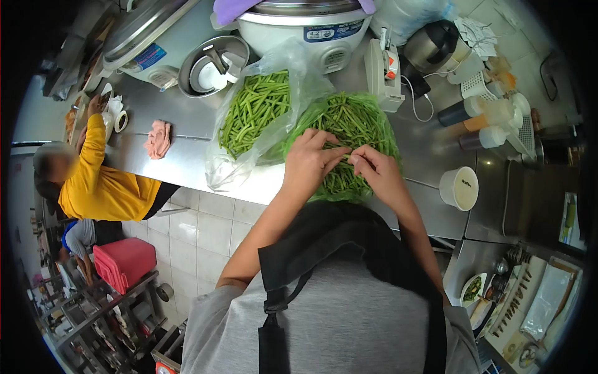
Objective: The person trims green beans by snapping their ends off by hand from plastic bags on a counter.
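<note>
Over a green plastic bag (389,115) full of long green beans (349,112), my two hands meet fingertip to fingertip. My left hand (309,161) pinches a green bean (346,156), and my right hand (375,169) pinches it from the other side; the bean is mostly covered by the fingers. Just left of them stands a clear plastic bag (227,171), open at the top, holding short cut pieces of green bean (256,112). Both bags rest on the steel counter.
Rice cookers (305,31) and a steel bowl (240,47) line the back of the steel counter (187,171). A pink cloth (158,139) lies at left, near a person in a yellow top (115,187). Sauce bottles (483,138) and a white tub (459,188) stand at right.
</note>
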A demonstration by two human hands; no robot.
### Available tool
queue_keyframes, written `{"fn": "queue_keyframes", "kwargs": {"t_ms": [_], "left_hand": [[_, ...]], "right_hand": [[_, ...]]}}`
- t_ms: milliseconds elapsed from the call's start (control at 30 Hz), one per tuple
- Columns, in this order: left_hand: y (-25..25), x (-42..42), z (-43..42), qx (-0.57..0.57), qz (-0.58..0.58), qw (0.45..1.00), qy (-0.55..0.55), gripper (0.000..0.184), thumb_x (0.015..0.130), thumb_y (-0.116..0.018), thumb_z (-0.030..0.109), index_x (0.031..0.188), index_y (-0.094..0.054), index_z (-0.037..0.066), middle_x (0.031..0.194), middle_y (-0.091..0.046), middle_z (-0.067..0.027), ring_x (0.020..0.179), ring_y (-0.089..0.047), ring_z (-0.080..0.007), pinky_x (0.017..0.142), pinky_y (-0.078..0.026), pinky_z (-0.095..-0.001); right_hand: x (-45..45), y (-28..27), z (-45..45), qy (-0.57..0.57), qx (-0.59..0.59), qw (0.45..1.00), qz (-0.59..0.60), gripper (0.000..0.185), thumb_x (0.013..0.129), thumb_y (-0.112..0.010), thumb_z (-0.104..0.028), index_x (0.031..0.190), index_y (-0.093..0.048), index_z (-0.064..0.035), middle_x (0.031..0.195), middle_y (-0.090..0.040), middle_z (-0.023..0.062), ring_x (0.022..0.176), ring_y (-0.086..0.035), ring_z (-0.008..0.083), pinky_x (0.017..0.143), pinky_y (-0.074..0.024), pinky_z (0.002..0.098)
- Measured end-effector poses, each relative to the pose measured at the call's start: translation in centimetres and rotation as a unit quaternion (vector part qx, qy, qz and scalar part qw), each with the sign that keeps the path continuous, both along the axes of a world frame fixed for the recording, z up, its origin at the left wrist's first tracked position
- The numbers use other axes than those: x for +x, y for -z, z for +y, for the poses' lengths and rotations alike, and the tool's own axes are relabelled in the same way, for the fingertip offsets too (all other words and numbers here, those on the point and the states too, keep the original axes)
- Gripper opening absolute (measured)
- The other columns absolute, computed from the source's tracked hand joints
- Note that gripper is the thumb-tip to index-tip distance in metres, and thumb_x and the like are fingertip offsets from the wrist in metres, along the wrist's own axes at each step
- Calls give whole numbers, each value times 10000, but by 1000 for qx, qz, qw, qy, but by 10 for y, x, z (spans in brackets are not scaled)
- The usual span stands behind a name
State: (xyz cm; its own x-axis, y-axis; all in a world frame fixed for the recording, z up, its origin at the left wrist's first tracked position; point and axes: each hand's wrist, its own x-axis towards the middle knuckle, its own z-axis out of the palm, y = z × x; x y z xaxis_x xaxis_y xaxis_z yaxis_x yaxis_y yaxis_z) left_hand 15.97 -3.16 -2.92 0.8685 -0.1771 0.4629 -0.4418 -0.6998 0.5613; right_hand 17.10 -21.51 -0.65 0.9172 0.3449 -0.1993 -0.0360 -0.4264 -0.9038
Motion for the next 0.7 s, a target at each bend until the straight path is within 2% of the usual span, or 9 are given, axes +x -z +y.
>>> {"fn": "queue_keyframes", "kwargs": {"t_ms": [233,400,500,600,700], "left_hand": [[12,-5,-7,-136,114,984,20,192,709,-724,69,900,-731,91,839,-630,-31,817,-569,-223,723,-465,-300],[20,-5,-14,-285,146,947,20,163,754,-705,25,911,-728,64,796,-591,-37,782,-550,-176,703,-439,-263],[25,-3,-15,-313,175,933,28,170,772,-700,18,932,-730,68,771,-549,-23,741,-509,-138,674,-412,-239],[19,-2,-14,-337,217,916,25,213,724,-738,39,930,-739,93,738,-561,-50,714,-532,-188,649,-434,-278],[17,-4,-12,-338,225,913,25,179,772,-714,29,944,-736,77,745,-539,1,716,-479,-102,606,-377,-218]], "right_hand": [[-5,20,0,25,221,971,91,189,965,-491,-190,901,-582,-38,687,-496,-16,624,-465,54,580,-399,203],[-2,17,-1,40,274,950,141,193,964,-492,-195,892,-587,-43,684,-487,-23,615,-452,52,563,-380,203],[-1,17,2,62,299,942,140,196,960,-497,-194,885,-595,-42,681,-484,-25,612,-442,46,559,-367,197],[-1,18,5,79,295,944,123,198,957,-500,-194,877,-599,-41,692,-501,-22,609,-431,38,551,-358,195],[3,25,-1,60,269,956,96,196,953,-500,-187,872,-599,-39,703,-531,-20,595,-419,31,539,-349,192]]}}
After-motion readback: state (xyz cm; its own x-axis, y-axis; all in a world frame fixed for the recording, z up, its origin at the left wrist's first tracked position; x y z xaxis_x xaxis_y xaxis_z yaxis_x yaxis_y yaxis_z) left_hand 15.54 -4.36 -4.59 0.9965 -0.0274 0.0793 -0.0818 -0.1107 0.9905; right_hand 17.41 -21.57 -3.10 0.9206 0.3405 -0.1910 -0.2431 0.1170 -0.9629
